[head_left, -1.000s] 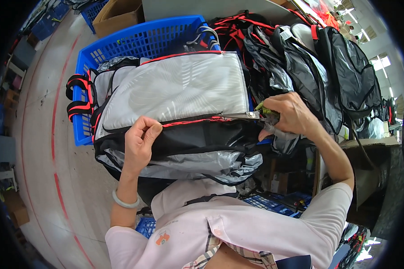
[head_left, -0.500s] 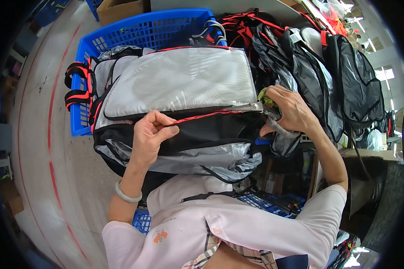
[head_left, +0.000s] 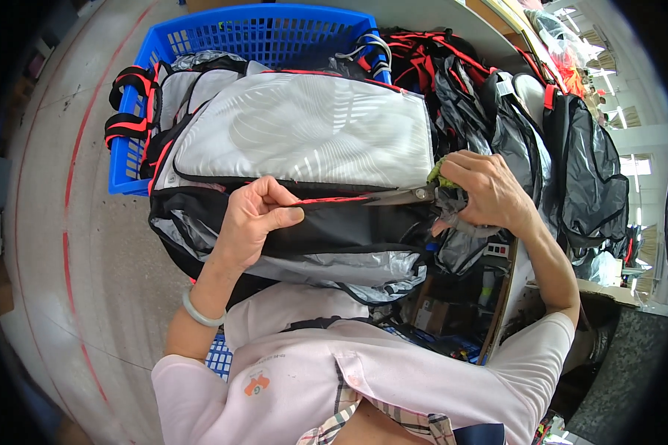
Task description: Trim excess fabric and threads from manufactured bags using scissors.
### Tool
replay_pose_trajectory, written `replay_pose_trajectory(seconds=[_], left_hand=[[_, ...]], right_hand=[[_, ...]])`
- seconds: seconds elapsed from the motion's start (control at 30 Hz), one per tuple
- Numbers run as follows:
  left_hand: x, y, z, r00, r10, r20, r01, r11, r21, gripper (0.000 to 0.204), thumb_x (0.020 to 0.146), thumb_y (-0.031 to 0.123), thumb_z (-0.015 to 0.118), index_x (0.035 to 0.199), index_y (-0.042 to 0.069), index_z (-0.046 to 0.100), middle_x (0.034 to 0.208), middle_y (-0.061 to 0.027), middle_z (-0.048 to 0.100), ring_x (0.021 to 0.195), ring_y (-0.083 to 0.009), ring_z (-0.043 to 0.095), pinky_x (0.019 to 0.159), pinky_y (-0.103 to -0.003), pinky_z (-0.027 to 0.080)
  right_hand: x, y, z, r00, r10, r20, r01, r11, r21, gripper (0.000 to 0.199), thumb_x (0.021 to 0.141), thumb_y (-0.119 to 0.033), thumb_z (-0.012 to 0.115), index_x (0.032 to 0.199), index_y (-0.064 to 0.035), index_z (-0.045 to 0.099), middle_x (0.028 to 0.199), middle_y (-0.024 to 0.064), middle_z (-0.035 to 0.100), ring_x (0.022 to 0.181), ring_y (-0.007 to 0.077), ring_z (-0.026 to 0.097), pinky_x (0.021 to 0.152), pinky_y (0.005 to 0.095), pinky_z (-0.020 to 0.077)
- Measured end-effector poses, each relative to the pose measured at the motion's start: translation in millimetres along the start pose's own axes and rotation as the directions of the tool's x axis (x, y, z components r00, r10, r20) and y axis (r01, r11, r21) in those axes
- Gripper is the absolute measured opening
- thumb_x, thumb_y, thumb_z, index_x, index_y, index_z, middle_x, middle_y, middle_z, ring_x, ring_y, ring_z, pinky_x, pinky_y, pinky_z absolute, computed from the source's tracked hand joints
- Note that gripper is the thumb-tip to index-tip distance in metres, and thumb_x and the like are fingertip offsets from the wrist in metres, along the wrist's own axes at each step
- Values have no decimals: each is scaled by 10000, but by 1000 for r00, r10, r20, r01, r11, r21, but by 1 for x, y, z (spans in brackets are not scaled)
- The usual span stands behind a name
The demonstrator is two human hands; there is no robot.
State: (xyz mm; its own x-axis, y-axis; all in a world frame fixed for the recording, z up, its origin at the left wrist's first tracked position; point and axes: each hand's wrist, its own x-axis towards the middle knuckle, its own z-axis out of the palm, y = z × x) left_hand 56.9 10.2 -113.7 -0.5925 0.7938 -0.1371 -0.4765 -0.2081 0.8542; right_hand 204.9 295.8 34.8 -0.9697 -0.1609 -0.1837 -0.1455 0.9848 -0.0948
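Note:
My left hand pinches a red-edged trim between thumb and fingertips, along the open edge of a black bag with a silvery lining. In my right hand is a pair of scissors, its handles wrapped in yellow-green and grey material. The blades point left and lie along the trim, a short way from my left fingers. Whether they are cutting, I cannot tell. The bag's pale grey patterned panel lies flat just beyond both hands.
A blue plastic basket stands behind and under the bag, with black-and-red straps over its left side. More black bags are piled at the right. Below sits a box. The floor at left has red lines.
The scissors have come along the trim toward my left hand, and more of the blades shows. My left hand keeps its pinch. The whole view has shifted slightly.

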Motion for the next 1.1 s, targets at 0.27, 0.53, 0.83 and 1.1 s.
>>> replay_pose_trajectory(seconds=[0.27, 0.53, 0.83, 1.1], left_hand=[[3, 2, -1, 998, -35, 48, 36, 999, -24, 184, 733, -50, 722, 863, 3, 603, 812, -44, 626, 749, -76, 577, 712, -211, 480], [1, 3, -1, 997, -33, 76, 35, 999, -23, 478, 724, -116, 653, 1154, -16, 470, 924, -108, 634, 842, -108, 615, 753, -227, 511], [1, 6, -6, 993, -58, 98, 67, 994, -90, 579, 697, -122, 664, 1215, -16, 426, 942, -132, 650, 887, -134, 629, 782, -236, 500], [9, 5, -7, 944, 275, 181, -329, 751, 573, 292, 729, 130, 768, 947, 26, 605, 884, -82, 655, 812, -173, 634, 767, -291, 485]], right_hand=[[-2, 0, 21, 987, 152, -54, -123, 926, 358, 608, 495, -387, 877, 764, 34, 531, 608, 149, 464, 581, 375, 493, 562, 396, 404], [47, -10, 28, 993, -102, 61, 92, 984, 154, 774, 496, -563, 827, 903, 14, 511, 812, 127, 543, 785, 357, 557, 634, 422, 436], [63, -18, 32, 987, -136, 86, 112, 966, 234, 663, 551, -546, 818, 741, 16, 521, 644, 132, 519, 642, 374, 559, 578, 417, 442], [62, -28, 51, 995, 88, -53, -53, 880, 472, 488, 638, -296, 856, 810, 21, 528, 660, 120, 537, 586, 278, 527, 571, 339, 421]])
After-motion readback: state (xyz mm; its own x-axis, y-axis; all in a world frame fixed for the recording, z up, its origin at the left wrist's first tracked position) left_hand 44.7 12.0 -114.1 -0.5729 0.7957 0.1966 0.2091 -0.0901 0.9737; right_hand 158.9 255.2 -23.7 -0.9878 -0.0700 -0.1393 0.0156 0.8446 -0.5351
